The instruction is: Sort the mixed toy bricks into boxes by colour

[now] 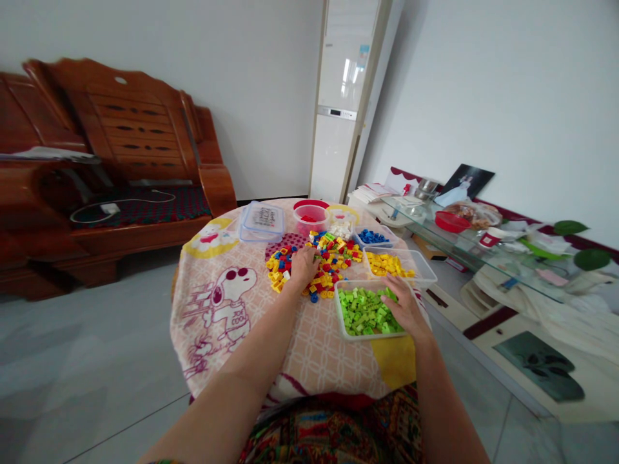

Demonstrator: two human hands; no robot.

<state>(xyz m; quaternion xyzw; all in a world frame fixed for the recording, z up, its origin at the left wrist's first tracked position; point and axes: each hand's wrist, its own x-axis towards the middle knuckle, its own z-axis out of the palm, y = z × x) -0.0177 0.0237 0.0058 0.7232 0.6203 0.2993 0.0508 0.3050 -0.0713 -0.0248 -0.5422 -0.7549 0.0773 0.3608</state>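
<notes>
My left hand (304,265) reaches into a heap of mixed building bricks (330,263) in yellow, red, blue and green. Its fingers are drawn together at the bricks, and what lies between them is too small to name. Over the right side of a clear tub (342,320) filled with green bricks (366,310) hovers my right hand (405,305). Its fingers are apart, and I see nothing held in them. Just behind that tub, a clear box (425,273) contains yellow bricks (387,264), and another box holds blue bricks (372,238).
White bricks (341,230) lie behind the heap, near a round tub (311,216) with red bricks. A lidded plastic box (262,222) stands at the back left of the cloth-covered table (285,348). To the right is a cluttered glass shelf (507,270); a wooden bench (130,154) stands left.
</notes>
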